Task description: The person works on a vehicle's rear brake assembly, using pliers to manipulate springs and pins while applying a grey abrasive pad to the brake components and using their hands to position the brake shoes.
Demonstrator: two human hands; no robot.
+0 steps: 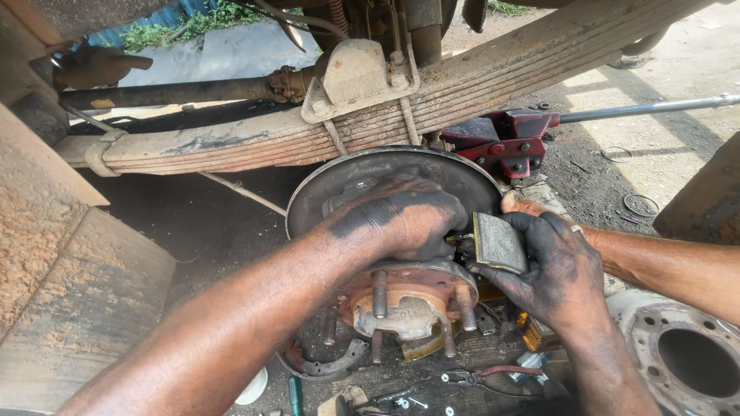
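My left hand (401, 216), black with grease, is curled over the brake parts just above the rusty wheel hub (408, 296) with its studs. What its fingers grip is hidden. Behind it is the round backing plate (370, 171). My right hand (551, 270) holds a brake shoe with a grey lining (499, 243) at the hub's right side, touching the assembly. Another person's arm (678, 266) reaches in from the right, its thumb (515, 204) just above my right hand.
A rusty leaf spring (254, 142) runs above the hub. A red floor jack (505, 139) with a long handle stands behind. A brake drum (686, 354) lies at the bottom right. Red-handled pliers (493, 376), another brake shoe (327, 364) and small parts lie below.
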